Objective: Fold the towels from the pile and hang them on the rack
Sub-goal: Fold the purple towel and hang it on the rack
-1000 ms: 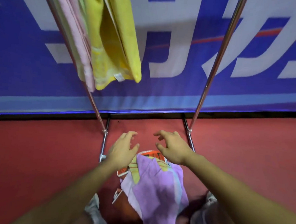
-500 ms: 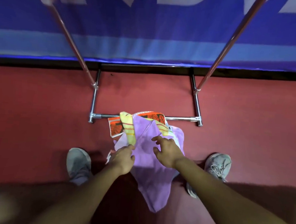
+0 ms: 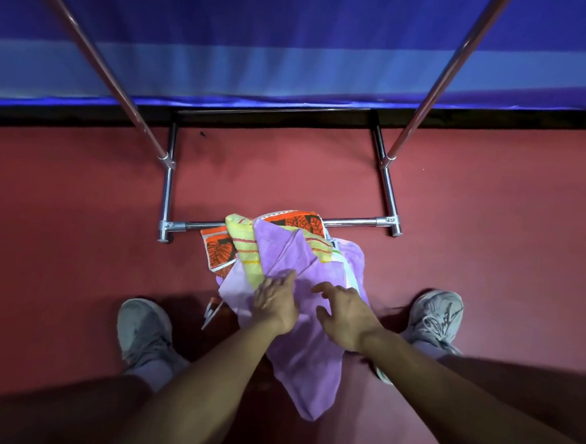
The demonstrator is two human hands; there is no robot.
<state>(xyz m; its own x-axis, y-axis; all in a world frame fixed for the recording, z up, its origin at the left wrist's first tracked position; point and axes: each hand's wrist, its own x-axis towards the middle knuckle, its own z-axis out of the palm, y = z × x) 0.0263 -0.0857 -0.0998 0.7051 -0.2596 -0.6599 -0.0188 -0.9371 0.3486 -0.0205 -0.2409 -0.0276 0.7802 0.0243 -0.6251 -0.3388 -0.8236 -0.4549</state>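
- The left hand (image 3: 274, 303) lies knuckles-up on the purple towel (image 3: 307, 363), fingers reaching forward onto a crease. Whether they pinch the cloth underneath is hidden, so I cannot tell its grip.
- The right hand (image 3: 344, 314) is just beside it, fingers spread wide and lightly bent over the same towel, holding nothing.
- To do this pick-up well, I judge each hand should find an edge or corner, not a bunched middle. Lift straight up so only the top towel comes away, then shake it flat before folding.
- The purple towel is soft, thick terry. It is crumpled with one sharp diagonal fold, and a pointed tail trails toward the person.
- It tops the pile (image 3: 239, 232) on the floor between the shoes (image 3: 142, 329). Under it lie a yellow striped towel (image 3: 317, 249) and an orange-and-black patterned one (image 3: 219, 251), both limp and likely to drag along.
- The pile's far edge overlaps the rack's front base bar (image 3: 353, 222), a smooth chrome tube. Slanted uprights (image 3: 99, 59) rise from the base.
- The floor (image 3: 78, 226) is matte red, and a glossy blue banner (image 3: 295, 50) stands behind the rack.
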